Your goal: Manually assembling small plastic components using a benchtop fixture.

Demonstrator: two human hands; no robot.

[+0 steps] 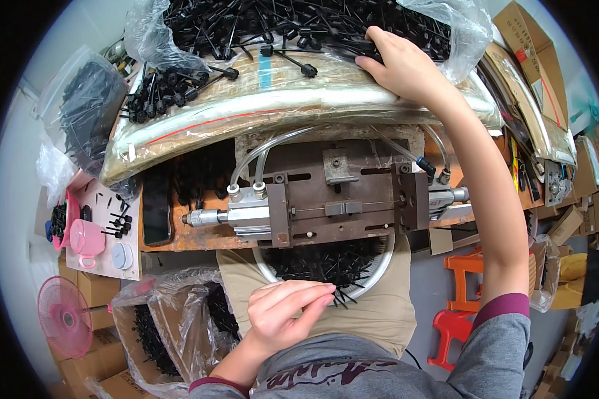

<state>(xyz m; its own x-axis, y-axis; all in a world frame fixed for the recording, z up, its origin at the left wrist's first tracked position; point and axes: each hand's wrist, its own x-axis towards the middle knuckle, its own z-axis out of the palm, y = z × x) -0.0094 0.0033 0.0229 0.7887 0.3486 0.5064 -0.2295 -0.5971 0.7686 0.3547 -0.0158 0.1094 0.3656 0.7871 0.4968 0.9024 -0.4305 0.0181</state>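
My right hand (406, 66) reaches over the far pile of black plastic rods with knobbed heads (279, 23). Its thumb and forefinger are apart, touching rods at the pile's near edge. Low in front of my body, my left hand (283, 312) is closed in a pinch on a few thin black rods (341, 298) that stick out at its fingertips. Just beyond those fingers, a white-rimmed basin (381, 271) full of black pieces rests on my lap. Between my hands stands a brown metal fixture (373, 169) with a small grey block (343, 208) at its middle and an air cylinder (251, 211) on its left.
Clear air hoses (246, 156) arch over the fixture. A padded, plastic-wrapped ledge (299, 100) carries the pile, with loose rods at its left (160, 96). A pink cup (86, 239) and a pink fan (64, 316) are at left, red stools (449, 332) at right. A lined carton (180, 326) stands below.
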